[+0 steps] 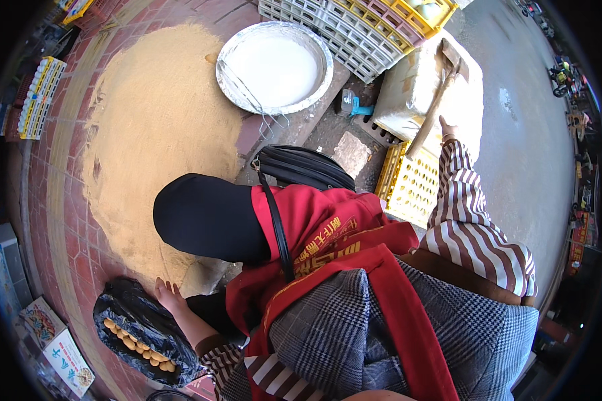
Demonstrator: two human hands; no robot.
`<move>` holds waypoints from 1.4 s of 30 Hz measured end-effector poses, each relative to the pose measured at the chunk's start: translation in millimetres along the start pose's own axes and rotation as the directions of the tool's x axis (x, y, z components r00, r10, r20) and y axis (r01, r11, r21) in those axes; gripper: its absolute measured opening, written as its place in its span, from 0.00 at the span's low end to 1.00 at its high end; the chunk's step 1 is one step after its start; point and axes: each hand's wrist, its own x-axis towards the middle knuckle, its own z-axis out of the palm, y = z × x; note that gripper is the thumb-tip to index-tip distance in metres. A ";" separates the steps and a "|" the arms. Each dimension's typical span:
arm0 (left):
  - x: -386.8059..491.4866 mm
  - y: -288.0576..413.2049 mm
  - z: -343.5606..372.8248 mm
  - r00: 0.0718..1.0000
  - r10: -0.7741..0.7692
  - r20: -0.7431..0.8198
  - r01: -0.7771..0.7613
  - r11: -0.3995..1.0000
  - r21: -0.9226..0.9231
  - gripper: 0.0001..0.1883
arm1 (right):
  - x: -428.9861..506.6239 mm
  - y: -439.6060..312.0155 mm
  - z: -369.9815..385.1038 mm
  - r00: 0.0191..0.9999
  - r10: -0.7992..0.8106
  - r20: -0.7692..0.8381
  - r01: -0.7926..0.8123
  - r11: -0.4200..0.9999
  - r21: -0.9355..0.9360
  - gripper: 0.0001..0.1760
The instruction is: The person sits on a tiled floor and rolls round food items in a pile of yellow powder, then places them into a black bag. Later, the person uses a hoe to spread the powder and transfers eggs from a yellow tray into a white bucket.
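My left hand (169, 296) is held with its fingers apart and nothing in it, beside a black plastic bag (145, 326) that is open around several brown, egg-shaped lumps (135, 346). On the other side, my right hand (448, 129) reaches out over a large pale, wrapped box (406, 95); its fingers are partly hidden, so its hold is unclear. Close by it, a wooden-handled hoe (435, 108) lies across the box. A wide metal basin (326, 65) of white powder or paste rests beyond a big spread of tan powder (155, 100) on the ground.
Stacked plastic crates (331, 30) stand behind the basin. A yellow crate (414, 180) sits below the box, near a teal-handled tool (363, 110) and a broken stone slab (351, 153). A black shoulder bag (306, 165) hangs before me. Egg trays (42, 97) and cartons (69, 363) are at the left.
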 end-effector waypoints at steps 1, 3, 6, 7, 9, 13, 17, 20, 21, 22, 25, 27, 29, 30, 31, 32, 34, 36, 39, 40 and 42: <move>-1.0 -0.2 0.0 1.000 0.004 -0.001 -0.004 1.000 -0.030 0.24 | -2.2 6.6 11.0 0.990 0.047 0.134 -0.055 0.997 0.059 0.46; -4.8 -4.2 -4.7 0.999 0.014 -0.039 -0.018 0.995 -0.097 0.23 | -15.0 15.9 33.0 0.893 0.162 0.420 -0.237 0.963 0.131 0.42; -6.1 -10.1 -10.0 0.999 0.023 -0.043 -0.030 0.984 -0.174 0.21 | -22.3 -9.6 76.7 0.912 0.128 0.389 -0.272 0.900 0.341 0.25; -6.4 -11.7 -11.2 0.998 0.037 -0.042 -0.044 0.983 -0.178 0.20 | -20.2 -15.0 76.5 0.883 0.167 0.438 -0.333 0.881 0.336 0.21; -6.9 -15.3 -10.7 0.997 0.065 -0.050 -0.074 0.971 -0.226 0.19 | -17.5 -34.4 75.8 0.885 0.233 0.402 -0.405 0.812 0.421 0.16; -4.6 -18.5 -7.2 0.997 0.055 -0.061 -0.069 0.965 -0.252 0.16 | -24.0 -72.3 33.6 0.841 0.218 0.495 -0.451 0.788 0.419 0.09; 1.9 -20.0 -4.3 0.994 0.076 -0.073 -0.093 0.962 -0.256 0.13 | -53.3 -85.7 -10.8 0.880 0.036 0.474 -0.358 0.705 0.612 0.10; 9.3 -18.2 2.0 0.993 0.075 -0.090 -0.097 0.957 -0.272 0.12 | -69.0 -91.6 -59.1 0.917 -0.083 0.390 -0.244 0.656 0.714 0.08; 11.8 -17.7 4.1 0.994 0.054 -0.096 -0.078 0.961 -0.267 0.13 | -76.2 -95.0 -79.8 0.948 -0.148 0.282 -0.127 0.636 0.761 0.07; 14.2 -17.3 6.1 0.994 0.043 -0.104 -0.068 0.964 -0.258 0.13 | -84.2 -98.5 -103.6 0.956 -0.204 0.211 -0.043 0.616 0.787 0.07; 20.5 -15.3 11.1 0.994 0.040 -0.106 -0.063 0.973 -0.221 0.13 | -112.2 -115.4 -181.1 0.923 -0.375 0.086 0.159 0.574 0.803 0.07; 23.1 -13.7 11.9 0.994 0.056 -0.093 -0.077 0.967 -0.245 0.13 | -136.7 -128.5 -219.8 0.857 -0.515 0.004 0.309 0.521 0.796 0.06; 21.2 -12.3 11.1 0.995 0.057 -0.084 -0.075 0.968 -0.239 0.14 | -160.6 -148.4 -240.5 0.764 -0.645 -0.029 0.392 0.428 0.814 0.10; 24.3 -10.2 9.6 0.996 0.048 -0.081 -0.065 0.972 -0.225 0.15 | -175.8 -163.7 -243.5 0.715 -0.698 -0.034 0.395 0.364 0.844 0.12; 23.1 -8.8 9.3 0.995 0.055 -0.089 -0.072 0.975 -0.208 0.16 | -182.7 -186.6 -246.7 0.638 -0.769 -0.026 0.372 0.279 0.885 0.13; 22.2 -9.4 9.2 0.995 0.054 -0.086 -0.070 0.977 -0.202 0.16 | -187.1 -215.1 -252.1 0.636 -0.771 0.007 0.334 0.284 0.899 0.14; 19.4 -10.7 8.8 0.994 0.054 -0.092 -0.069 0.982 -0.173 0.16 | -197.6 -271.8 -250.0 0.575 -0.815 0.068 0.380 0.340 0.860 0.15; 14.4 -12.0 8.4 0.992 0.106 -0.071 -0.108 0.994 -0.024 0.15 | -216.0 -319.8 -227.0 0.486 -0.873 0.038 0.561 0.345 0.753 0.14; -1.6 -8.6 3.5 0.978 0.207 0.012 -0.204 0.954 0.220 0.13 | -262.0 -370.7 -188.4 0.305 -0.947 0.104 0.662 0.289 0.691 0.16; -11.3 -3.7 2.3 0.968 0.240 0.076 -0.252 0.912 0.325 0.12 | -279.3 -382.0 -176.6 0.218 -0.962 0.163 0.669 0.269 0.693 0.16; -39.6 8.9 4.4 0.923 0.260 0.285 -0.373 0.788 0.490 0.13 | -318.2 -405.9 -152.8 -0.036 -0.969 0.244 0.619 0.170 0.767 0.17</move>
